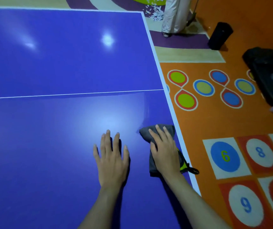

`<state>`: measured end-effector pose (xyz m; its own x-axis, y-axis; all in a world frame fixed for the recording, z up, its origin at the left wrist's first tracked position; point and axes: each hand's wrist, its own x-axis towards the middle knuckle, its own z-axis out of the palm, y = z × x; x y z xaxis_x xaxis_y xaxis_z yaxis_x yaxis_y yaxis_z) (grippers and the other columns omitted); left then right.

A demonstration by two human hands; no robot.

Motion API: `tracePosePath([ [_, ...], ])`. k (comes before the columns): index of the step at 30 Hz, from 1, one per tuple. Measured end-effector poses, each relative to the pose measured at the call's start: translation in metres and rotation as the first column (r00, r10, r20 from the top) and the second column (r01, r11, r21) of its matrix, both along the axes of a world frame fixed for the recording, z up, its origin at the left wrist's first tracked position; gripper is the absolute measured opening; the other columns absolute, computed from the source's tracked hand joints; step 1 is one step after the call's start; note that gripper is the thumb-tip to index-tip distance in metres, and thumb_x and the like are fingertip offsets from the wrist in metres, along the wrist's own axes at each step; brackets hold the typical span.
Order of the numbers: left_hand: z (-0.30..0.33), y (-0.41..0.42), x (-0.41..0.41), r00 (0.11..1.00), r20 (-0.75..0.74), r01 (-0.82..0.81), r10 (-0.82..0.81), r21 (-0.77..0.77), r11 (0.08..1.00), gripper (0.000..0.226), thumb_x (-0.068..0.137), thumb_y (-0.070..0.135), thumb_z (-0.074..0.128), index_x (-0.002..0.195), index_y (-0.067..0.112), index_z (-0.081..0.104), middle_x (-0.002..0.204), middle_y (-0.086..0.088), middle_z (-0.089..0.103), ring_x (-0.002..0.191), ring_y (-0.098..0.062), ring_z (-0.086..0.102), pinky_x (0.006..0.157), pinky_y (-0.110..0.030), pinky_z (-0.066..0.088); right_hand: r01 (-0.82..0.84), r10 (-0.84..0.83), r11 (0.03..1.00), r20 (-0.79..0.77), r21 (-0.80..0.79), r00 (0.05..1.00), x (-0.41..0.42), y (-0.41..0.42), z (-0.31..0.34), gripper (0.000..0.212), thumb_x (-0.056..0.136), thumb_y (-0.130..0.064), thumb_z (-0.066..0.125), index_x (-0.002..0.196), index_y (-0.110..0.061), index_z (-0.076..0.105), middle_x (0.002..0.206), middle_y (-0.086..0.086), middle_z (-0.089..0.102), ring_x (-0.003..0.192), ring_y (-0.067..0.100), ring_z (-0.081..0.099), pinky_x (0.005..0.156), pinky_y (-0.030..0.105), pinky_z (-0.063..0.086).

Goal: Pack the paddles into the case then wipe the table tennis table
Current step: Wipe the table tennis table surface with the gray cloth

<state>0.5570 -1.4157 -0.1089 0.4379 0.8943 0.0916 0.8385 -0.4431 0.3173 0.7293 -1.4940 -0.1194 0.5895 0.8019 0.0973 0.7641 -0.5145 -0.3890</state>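
Two hands work low in the frame: the right hand (164, 152) presses straight fingers (160, 129) flat on a soft, limp grey cloth (165, 129) at the bench (66, 63) edge, best handled under the palm, while the left hand (112, 157) rests spread beside it.

I'm looking at an orange play floor (201, 123) to the right, painted with green, blue and yellow teardrop circles (186, 100) and white and red numbered squares (225, 157) showing 6, 8 and 9. Further back, pale wood-look flooring (188, 55) meets purple curved bands (182, 41). A black cylindrical bin (220, 35) stands on the orange. A black bag (269, 75) lies at the right edge. Someone's pale trouser legs (173, 14) stand up top, with torn paper scraps (153, 12) beside them. Lighting's dim.
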Motion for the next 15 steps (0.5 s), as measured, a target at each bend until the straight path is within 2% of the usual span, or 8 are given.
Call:
tracePosePath([
  [3, 0.005, 0.006, -0.018, 0.998, 0.047, 0.044, -0.046, 0.028, 0.999, 0.050, 0.104, 0.037, 0.035, 0.150, 0.018, 0.044, 0.166, -0.009, 0.029, 0.153, -0.027, 0.032, 0.122, -0.057, 0.022, 0.028, -0.028, 0.999, -0.011, -0.033, 1.000, -0.063, -0.051, 0.003, 0.055, 0.105, -0.026, 0.056, 0.156, -0.036, 0.041, 0.169, -0.015, 0.024, 0.159, 0.011, 0.011, 0.121, 0.043, 0.037],
  [5, 0.003, 0.019, -0.034, 0.997, -0.015, 0.075, -0.074, 0.053, 0.996, 0.050, 0.105, 0.036, 0.034, 0.149, 0.016, 0.046, 0.164, -0.011, 0.032, 0.152, -0.028, 0.032, 0.122, -0.057, 0.022, 0.038, -0.038, 0.998, 0.006, -0.058, 0.999, -0.090, -0.070, 0.003, 0.058, 0.103, -0.026, 0.059, 0.157, -0.037, 0.040, 0.169, -0.015, 0.023, 0.159, 0.012, 0.012, 0.121, 0.044, 0.036],
  [7, -0.001, 0.032, -0.052, 0.984, -0.145, 0.114, -0.108, 0.030, 0.993, 0.056, 0.107, 0.038, 0.020, 0.151, 0.015, 0.044, 0.165, -0.012, 0.030, 0.155, -0.029, 0.025, 0.122, -0.058, 0.018, 0.045, -0.045, 0.996, 0.007, -0.077, 0.999, -0.101, -0.075, 0.003, 0.058, 0.103, -0.025, 0.060, 0.156, -0.037, 0.040, 0.169, -0.014, 0.023, 0.159, 0.014, 0.014, 0.120, 0.046, 0.038],
  [9, -0.005, 0.038, -0.065, 0.968, -0.229, 0.112, -0.107, 0.008, 0.994, 0.063, 0.105, 0.040, 0.007, 0.153, 0.015, 0.040, 0.166, -0.011, 0.026, 0.156, -0.029, 0.018, 0.123, -0.058, 0.012, 0.042, -0.041, 0.996, 0.020, -0.073, 0.999, -0.097, -0.069, 0.003, 0.058, 0.102, -0.024, 0.061, 0.155, -0.036, 0.042, 0.168, -0.013, 0.027, 0.158, 0.016, 0.017, 0.120, 0.046, 0.039],
  [12, -0.004, 0.036, -0.066, 0.969, -0.233, 0.090, -0.088, -0.004, 0.996, 0.065, 0.105, 0.040, 0.003, 0.152, 0.014, 0.040, 0.166, -0.012, 0.024, 0.156, -0.030, 0.017, 0.123, -0.057, 0.010, 0.011, -0.008, 0.998, 0.039, -0.067, 0.999, -0.078, -0.047, 0.002, 0.056, 0.102, -0.023, 0.060, 0.155, -0.034, 0.044, 0.168, -0.010, 0.029, 0.158, 0.017, 0.018, 0.120, 0.045, 0.037],
  [15, -0.001, 0.033, -0.062, 0.980, -0.178, 0.089, -0.086, 0.011, 0.996, 0.056, 0.105, 0.039, 0.016, 0.146, 0.014, 0.045, 0.163, -0.011, 0.030, 0.154, -0.029, 0.025, 0.123, -0.058, 0.014, 0.005, -0.003, 0.998, 0.031, -0.056, 1.000, -0.050, -0.006, 0.001, 0.052, 0.105, -0.023, 0.055, 0.154, -0.031, 0.045, 0.167, -0.008, 0.031, 0.158, 0.019, 0.020, 0.119, 0.048, 0.040],
])
